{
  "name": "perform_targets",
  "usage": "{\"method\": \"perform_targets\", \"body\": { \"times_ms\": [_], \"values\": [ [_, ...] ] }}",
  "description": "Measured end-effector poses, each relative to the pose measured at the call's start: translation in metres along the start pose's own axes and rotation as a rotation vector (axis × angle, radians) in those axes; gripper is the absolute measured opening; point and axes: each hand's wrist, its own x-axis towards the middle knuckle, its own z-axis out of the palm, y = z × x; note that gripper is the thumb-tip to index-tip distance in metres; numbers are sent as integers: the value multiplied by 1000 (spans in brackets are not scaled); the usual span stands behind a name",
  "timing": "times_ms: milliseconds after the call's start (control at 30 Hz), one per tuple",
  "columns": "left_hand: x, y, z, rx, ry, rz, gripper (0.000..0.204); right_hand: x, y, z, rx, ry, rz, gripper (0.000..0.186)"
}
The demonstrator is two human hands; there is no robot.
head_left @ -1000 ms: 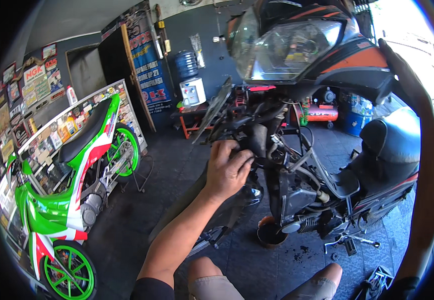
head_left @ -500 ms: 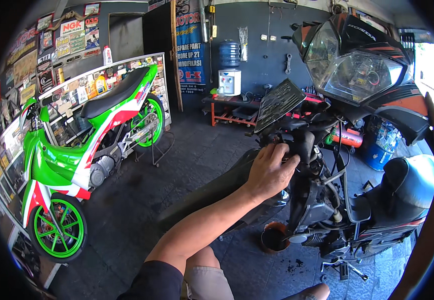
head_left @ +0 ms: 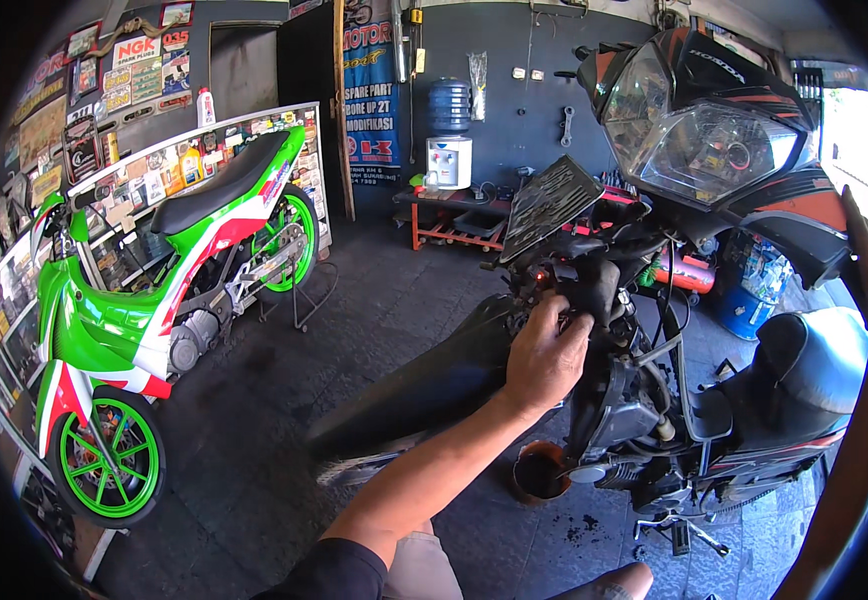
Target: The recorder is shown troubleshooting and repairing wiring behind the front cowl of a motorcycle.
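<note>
Short black sleeve [head_left: 339, 570] at upper arm, forearm bare, khaki shorts [head_left: 419, 565].

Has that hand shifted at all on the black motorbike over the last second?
No. The left hand stays gripping the same spot on the black motorbike's front frame, above the oil cup; only the camera view swung.

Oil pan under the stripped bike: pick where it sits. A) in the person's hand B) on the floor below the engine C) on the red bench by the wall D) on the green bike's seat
B: the round pan of dark liquid sits on the floor right under the stripped bike's engine, below the one hand in view, which does not touch it.
</note>
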Motion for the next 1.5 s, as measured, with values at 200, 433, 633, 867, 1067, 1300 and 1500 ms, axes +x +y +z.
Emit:
{"method": "perform_targets", "body": {
  "times_ms": [200,433,633,867,1067,1300,1500],
  "values": [
    [4,-1,-4,14,-2,29,26,-3,-5,0,-91,87,-98,79],
    [6,-7,-7,14,-43,68,23,13,-37,-26,-4,-211,-82,78],
    [7,-6,-7,13,-35,82,21,2,-6,-11,-336,73,-292,84],
    [6,-5,-6,-22,-45,47,21,-6,11,-17,-165,-21,-163,52],
    [4,-6,-6,-33,-66,31,22,-14,17,-15,-278,91,-152,31],
    [4,-8,-2,-50,-7,42,22,-55,-123,51,-39,787,454,25],
    [2,-3,-3,-63,5,-23,18,4,-96,221,1307,245,668,31]
  ]
}}
